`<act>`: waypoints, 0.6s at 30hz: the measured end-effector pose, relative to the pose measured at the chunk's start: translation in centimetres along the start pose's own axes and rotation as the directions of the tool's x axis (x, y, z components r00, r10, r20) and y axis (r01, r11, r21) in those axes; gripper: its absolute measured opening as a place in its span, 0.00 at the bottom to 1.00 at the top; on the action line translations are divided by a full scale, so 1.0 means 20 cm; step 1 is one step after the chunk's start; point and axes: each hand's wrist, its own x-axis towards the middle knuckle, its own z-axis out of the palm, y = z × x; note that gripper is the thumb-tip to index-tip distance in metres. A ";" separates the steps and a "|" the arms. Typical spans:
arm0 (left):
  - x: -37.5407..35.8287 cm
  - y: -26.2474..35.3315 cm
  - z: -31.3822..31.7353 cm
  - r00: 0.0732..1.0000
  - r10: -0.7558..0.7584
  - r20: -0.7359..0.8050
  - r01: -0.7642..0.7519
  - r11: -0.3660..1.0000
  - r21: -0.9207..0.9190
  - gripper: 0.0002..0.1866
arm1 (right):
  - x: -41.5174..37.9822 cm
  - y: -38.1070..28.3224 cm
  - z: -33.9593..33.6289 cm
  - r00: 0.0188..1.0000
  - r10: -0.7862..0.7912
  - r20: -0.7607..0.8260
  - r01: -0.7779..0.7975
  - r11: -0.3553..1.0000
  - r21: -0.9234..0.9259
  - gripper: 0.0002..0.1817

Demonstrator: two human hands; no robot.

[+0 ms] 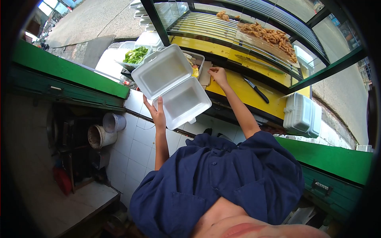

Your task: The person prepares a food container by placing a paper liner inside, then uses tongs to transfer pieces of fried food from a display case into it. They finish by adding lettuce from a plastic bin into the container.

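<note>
My left hand (158, 114) grips an empty white foam takeaway box (179, 104), its lid swung up and tilted to the left. Above the yellow counter, my right hand (219, 76) has its fingertips pinched together; whatever may be between them is too small to make out. Right under those fingers lies a piece of brown paper or cardboard (205, 76). Partly hidden behind the foam lid is a clear container (201, 59) with yellow and pale contents. A knife with a black handle (260, 94) rests on the counter to the right of my right hand.
A glass display case holds fried pieces (265, 35) on a board, with tongs (260, 63) below. Leafy greens (135, 55) sit in a tub at the left. Stacked foam boxes (302, 115) stand at the right. Buckets (100, 136) are low on the left, beside green ledges (75, 71).
</note>
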 end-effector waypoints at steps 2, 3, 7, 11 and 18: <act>0.00 0.01 0.02 1.000 -0.006 0.011 0.006 1.000 0.005 0.38 | 0.02 -0.03 -0.01 0.999 0.036 0.029 -0.035 0.999 -0.035 0.20; 0.00 0.01 0.03 1.000 -0.004 0.013 0.003 1.000 0.014 0.38 | 0.02 -0.04 -0.02 0.998 0.053 0.044 -0.051 0.997 -0.054 0.20; 0.01 0.00 0.06 0.998 0.047 0.049 -0.048 0.999 0.016 0.38 | 0.01 -0.08 -0.01 0.998 -0.059 -0.036 0.049 0.971 -0.232 0.21; 0.03 -0.05 0.07 0.997 0.037 0.072 -0.034 0.999 -0.037 0.38 | -0.03 -0.10 -0.03 0.999 -0.047 -0.016 0.041 0.964 -0.263 0.22; 0.06 -0.10 0.12 0.994 -0.015 0.104 0.019 0.999 -0.038 0.37 | 0.03 -0.11 -0.03 0.998 0.060 -0.012 -0.061 0.992 -0.108 0.18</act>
